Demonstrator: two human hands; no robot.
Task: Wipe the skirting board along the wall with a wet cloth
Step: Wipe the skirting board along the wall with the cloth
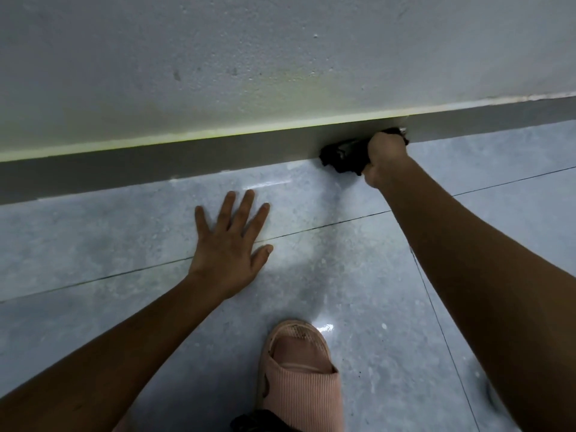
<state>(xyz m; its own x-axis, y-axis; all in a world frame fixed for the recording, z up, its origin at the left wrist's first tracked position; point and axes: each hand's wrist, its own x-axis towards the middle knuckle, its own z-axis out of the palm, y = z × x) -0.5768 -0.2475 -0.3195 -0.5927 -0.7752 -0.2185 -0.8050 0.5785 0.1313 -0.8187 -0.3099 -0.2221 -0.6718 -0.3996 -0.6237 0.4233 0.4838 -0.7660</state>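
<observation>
Right fingers (385, 141) seemingly clenching one black cloth (344, 155), left hand (229, 247) splayed empty.

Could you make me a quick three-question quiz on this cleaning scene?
1. True or false: the left hand lies flat on the pale blue tiled floor.
2. Which hand holds the dark crumpled cloth?
3. The cloth touches: A) the white wall, B) the grey skirting board, C) the pink ribbed slipper.

Key: 1 true. 2 the right hand. 3 B.
</observation>
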